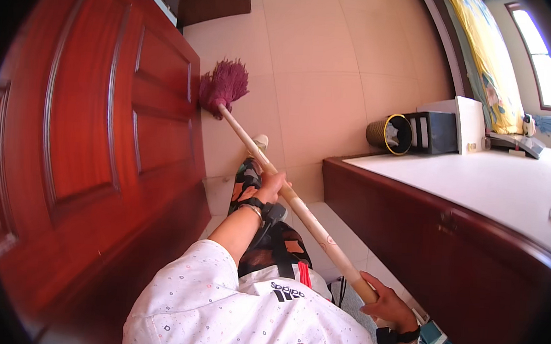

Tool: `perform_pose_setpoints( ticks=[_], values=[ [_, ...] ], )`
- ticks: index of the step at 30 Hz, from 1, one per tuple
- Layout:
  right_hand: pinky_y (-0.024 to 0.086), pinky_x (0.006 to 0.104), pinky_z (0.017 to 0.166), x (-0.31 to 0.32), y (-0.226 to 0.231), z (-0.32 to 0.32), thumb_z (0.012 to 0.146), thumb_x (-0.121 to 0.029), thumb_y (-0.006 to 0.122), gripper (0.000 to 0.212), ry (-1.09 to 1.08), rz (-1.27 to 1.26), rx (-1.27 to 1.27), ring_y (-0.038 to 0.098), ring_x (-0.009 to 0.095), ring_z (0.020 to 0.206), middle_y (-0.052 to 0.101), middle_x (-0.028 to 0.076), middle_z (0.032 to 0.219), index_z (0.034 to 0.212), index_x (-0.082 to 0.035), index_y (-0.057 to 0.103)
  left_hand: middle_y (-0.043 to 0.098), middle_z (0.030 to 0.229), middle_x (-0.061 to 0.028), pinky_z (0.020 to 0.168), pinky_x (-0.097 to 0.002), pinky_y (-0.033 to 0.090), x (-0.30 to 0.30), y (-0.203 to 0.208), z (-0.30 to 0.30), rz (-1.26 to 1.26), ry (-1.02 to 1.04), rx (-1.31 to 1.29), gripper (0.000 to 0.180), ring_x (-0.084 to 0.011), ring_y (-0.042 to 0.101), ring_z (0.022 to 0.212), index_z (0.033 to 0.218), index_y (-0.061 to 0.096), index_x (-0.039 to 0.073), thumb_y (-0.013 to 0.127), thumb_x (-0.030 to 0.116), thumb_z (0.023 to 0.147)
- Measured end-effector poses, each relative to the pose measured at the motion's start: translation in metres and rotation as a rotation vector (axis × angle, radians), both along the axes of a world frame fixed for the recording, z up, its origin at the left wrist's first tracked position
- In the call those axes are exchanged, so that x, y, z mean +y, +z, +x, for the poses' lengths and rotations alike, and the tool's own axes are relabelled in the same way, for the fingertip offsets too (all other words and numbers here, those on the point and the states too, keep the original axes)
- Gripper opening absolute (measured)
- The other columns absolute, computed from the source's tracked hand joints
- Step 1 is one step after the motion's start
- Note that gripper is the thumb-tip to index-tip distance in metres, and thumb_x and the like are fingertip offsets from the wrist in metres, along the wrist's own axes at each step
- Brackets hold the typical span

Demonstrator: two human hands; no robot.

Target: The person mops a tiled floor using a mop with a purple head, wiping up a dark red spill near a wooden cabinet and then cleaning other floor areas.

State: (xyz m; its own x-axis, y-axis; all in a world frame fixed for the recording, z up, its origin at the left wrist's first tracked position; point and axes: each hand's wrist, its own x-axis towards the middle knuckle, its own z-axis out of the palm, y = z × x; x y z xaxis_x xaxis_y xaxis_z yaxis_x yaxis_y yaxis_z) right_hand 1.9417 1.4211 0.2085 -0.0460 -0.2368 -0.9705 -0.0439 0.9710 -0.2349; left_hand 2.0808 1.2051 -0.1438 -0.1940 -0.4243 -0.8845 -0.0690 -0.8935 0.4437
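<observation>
A long mop slants across the view, its pale handle (313,225) running from lower right to upper left. Its purple strand head (228,84) lies on the tiled floor, right beside the red-brown panelled door. Midway along the handle, my left hand (273,184) is closed round it, with a dark band on the wrist. My right hand (390,305) grips the handle close to its upper end, at my right side. One of my shoes (260,142) shows just right of the handle.
The panelled door (103,105) fills the left side. To the right stands a dark red cabinet with a white top (426,181). A wire basket with a yellow rim (392,134) and a black file holder (435,132) stand along its far edge. Beyond hang yellow curtains (493,65). Beige floor tiles (320,67) stretch ahead.
</observation>
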Motion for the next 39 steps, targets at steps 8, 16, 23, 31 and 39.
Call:
perform_pose_setpoints(
  ticks=[8,16,23,31,39],
  values=[
    [0.045,0.0245,0.064,0.076,0.072,-0.010,0.056,-0.009,0.066,0.074,0.309,0.210,0.165,0.057,0.015,0.068,0.061,0.008,0.083,0.126,-0.014,0.041,0.043,0.084,-0.0112,0.058,-0.0382,0.053,0.158,0.035,0.034,0.274,0.197,0.181,0.025,-0.0270,0.055,0.066,0.093,0.034,0.001,0.050,0.002,0.074],
    [0.047,0.0260,0.071,0.085,0.091,-0.003,0.056,-0.006,0.068,0.066,0.370,0.027,0.272,0.060,0.021,0.077,0.061,0.015,0.087,0.119,-0.011,0.049,0.046,0.090,-0.0123,0.066,-0.0465,0.051,0.188,0.018,0.063,0.564,0.123,0.316,0.033,-0.0292,0.055,0.078,0.102,0.033,0.008,0.053,0.006,0.076],
    [0.045,0.0270,0.075,0.113,0.084,0.026,0.058,-0.009,0.064,0.056,0.141,0.019,0.325,0.061,0.021,0.082,0.061,0.014,0.094,0.113,-0.011,0.053,0.050,0.084,-0.0092,0.062,-0.0406,0.050,0.164,-0.019,0.087,0.590,-0.101,0.019,0.025,-0.0240,0.056,0.073,0.098,0.039,0.006,0.053,0.005,0.077],
    [0.046,0.0252,0.074,0.133,0.040,0.064,0.060,-0.005,0.065,0.054,-0.125,-0.064,0.306,0.059,0.014,0.080,0.063,0.009,0.092,0.113,-0.011,0.054,0.050,0.072,-0.0117,0.055,-0.0407,0.050,0.129,-0.035,0.075,0.380,-0.188,-0.165,0.026,-0.0258,0.056,0.064,0.096,0.039,0.003,0.053,0.008,0.074],
    [0.044,0.0203,0.057,0.052,-0.058,0.071,0.066,-0.003,0.066,0.058,-0.308,-0.224,0.147,0.051,0.007,0.066,0.056,0.001,0.086,0.121,-0.010,0.047,0.049,0.060,-0.0118,0.040,-0.0364,0.044,0.003,-0.009,0.018,0.249,0.128,-0.113,0.024,-0.0211,0.049,0.044,0.084,0.043,0.000,0.060,0.014,0.074]
  ],
)
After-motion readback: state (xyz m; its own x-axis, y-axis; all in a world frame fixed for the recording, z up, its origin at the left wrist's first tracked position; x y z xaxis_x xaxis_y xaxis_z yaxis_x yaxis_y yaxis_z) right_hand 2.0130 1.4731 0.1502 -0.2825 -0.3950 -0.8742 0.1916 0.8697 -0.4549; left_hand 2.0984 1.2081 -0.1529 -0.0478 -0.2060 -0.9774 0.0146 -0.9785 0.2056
